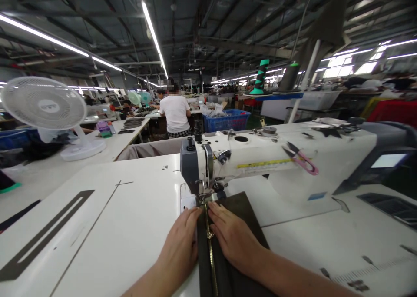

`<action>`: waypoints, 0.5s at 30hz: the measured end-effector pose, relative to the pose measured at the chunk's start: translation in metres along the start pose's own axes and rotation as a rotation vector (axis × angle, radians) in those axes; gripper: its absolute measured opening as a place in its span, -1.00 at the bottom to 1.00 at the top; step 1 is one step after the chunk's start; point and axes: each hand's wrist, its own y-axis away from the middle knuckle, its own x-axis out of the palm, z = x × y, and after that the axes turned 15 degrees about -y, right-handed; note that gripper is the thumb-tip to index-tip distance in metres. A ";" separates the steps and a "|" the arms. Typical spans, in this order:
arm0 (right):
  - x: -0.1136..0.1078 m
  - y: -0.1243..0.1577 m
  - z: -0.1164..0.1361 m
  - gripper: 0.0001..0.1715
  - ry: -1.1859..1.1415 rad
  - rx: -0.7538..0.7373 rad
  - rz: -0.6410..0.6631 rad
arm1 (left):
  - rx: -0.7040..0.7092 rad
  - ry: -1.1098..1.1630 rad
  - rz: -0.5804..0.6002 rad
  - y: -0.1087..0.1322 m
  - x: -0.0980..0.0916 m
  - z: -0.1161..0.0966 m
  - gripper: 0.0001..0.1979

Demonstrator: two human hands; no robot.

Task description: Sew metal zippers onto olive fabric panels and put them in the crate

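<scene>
A dark olive fabric piece [243, 210] with a gold metal zipper [211, 253] running lengthwise lies under the needle area of a white sewing machine [260, 162]. My left hand [180, 242] rests along the zipper's left side, fingers stretched toward the presser foot [202, 198]; its thumb is partly hidden. On the other side, my right hand [234, 238] lies flat on the fabric, fingertips beside the zipper teeth. The gold zipper slider [210, 235] shows between both hands.
Pink-handled thread snips [304, 161] lie on the machine arm. A dark slotted template strip [48, 231] is on the white table [130, 227] at left. Beyond stand a white fan [45, 105], a blue basket [226, 122] and a person in a white shirt [176, 113].
</scene>
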 end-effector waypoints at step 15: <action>-0.004 -0.003 0.004 -0.52 0.048 0.074 0.068 | 0.237 0.009 0.068 -0.012 0.003 0.016 -0.62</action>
